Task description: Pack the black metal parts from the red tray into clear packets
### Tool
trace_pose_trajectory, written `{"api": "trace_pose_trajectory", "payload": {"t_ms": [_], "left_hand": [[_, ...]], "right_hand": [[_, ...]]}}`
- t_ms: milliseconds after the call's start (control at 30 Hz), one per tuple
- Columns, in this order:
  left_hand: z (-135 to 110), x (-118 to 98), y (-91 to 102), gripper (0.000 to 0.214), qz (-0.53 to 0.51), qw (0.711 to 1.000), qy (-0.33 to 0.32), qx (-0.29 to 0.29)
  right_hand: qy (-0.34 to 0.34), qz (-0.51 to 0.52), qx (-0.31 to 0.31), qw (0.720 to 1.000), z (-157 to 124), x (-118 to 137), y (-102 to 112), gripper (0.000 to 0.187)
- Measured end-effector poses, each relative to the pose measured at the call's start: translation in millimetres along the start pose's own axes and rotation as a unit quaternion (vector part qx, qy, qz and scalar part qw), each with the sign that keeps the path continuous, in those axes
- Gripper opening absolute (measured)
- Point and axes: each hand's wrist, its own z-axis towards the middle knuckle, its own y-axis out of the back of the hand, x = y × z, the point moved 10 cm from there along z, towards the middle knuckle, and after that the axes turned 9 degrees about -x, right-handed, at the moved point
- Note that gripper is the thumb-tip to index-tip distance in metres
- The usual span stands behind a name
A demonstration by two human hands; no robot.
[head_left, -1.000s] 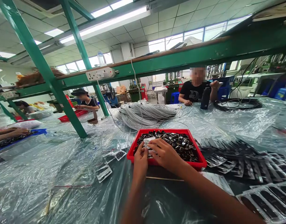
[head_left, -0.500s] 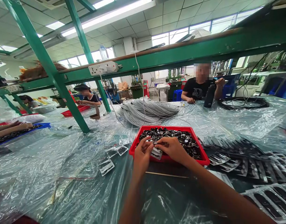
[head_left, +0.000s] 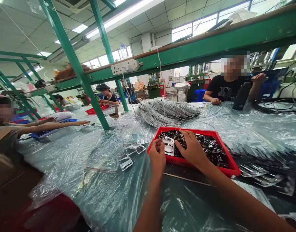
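"Handling the clear packet (head_left: 168,145), at which step?"

"Adjusting or checking it, I'd judge. The left hand (head_left: 157,156) pinches its nine-o'clock edge, above the nine-o'clock end of the red tray (head_left: 231,170) of dark pieces (head_left: 212,145)."

"And the right hand (head_left: 191,150)?"

"Spread at the packet's three o'clock, seemingly holding nothing. The next move calls for a steady left pinch."

"What's different?"

"Half a second ago, both hands' fingertips met at the packet; now the right fingers stand apart."
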Motion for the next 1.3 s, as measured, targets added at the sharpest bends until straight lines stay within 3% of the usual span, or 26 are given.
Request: {"api": "trace_pose_trajectory", "payload": {"t_ms": [133,200,300,533,600,733,800,867,933,1000,1033,1100,1200,1300], "left_hand": [[-10,0,-19.0,0.035,-0.126,0.988,0.052,0.076],[-13,7,-26.1,0.04,-0.156,0.979,0.094,0.097],[-15,14,-37.0,0.043,-0.186,0.964,0.133,0.137],[-13,7,-37.5,0.041,-0.208,0.958,0.11,0.164],[-15,2,-36.8,0.039,-0.205,0.958,0.093,0.179],[-19,-3,-35.9,0.037,-0.209,0.953,0.086,0.201],[-21,-3,-37.3,0.037,-0.216,0.949,0.094,0.21],[-20,-3,-36.9,0.037,-0.208,0.952,0.092,0.204],[-16,-2,-31.6,0.035,-0.17,0.967,0.076,0.171],[-12,-5,-25.8,0.032,-0.125,0.98,0.052,0.144],[-12,-7,-24.8,0.032,-0.111,0.982,0.04,0.144],[-14,-13,-27.8,0.031,-0.099,0.978,0.025,0.181],[-19,-18,-32.0,0.03,-0.098,0.964,0.021,0.246],[-16,-18,-26.7,0.029,-0.08,0.966,0.013,0.244]], "right_hand": [[-0.157,0.12,0.141,0.97,-13,-5,-18,0.056],[-0.199,0.187,0.128,0.953,-11,-6,-13,0.057],[-0.2,0.217,0.062,0.953,-1,-8,3,0.057],[-0.199,0.264,0.089,0.94,-3,-6,-6,0.066],[-0.232,0.304,0.108,0.918,-8,-10,-15,0.066],[-0.317,0.423,0.187,0.828,-26,-12,-40,0.048],[-0.319,0.434,0.23,0.81,-33,-8,-50,0.045],[-0.297,0.375,0.222,0.85,-31,-11,-48,0.046],[-0.234,0.256,0.12,0.93,-17,-18,-26,0.043],[-0.128,0.144,0.033,0.981,-5,-6,-2,0.036],[-0.076,0.114,0.03,0.99,-3,4,2,0.032],[-0.01,0.098,0.083,0.992,-4,21,-4,0.028],[0.008,0.11,0.158,0.981,-9,31,-13,0.031],[0.025,0.122,0.183,0.975,-12,37,-17,0.024]]}}
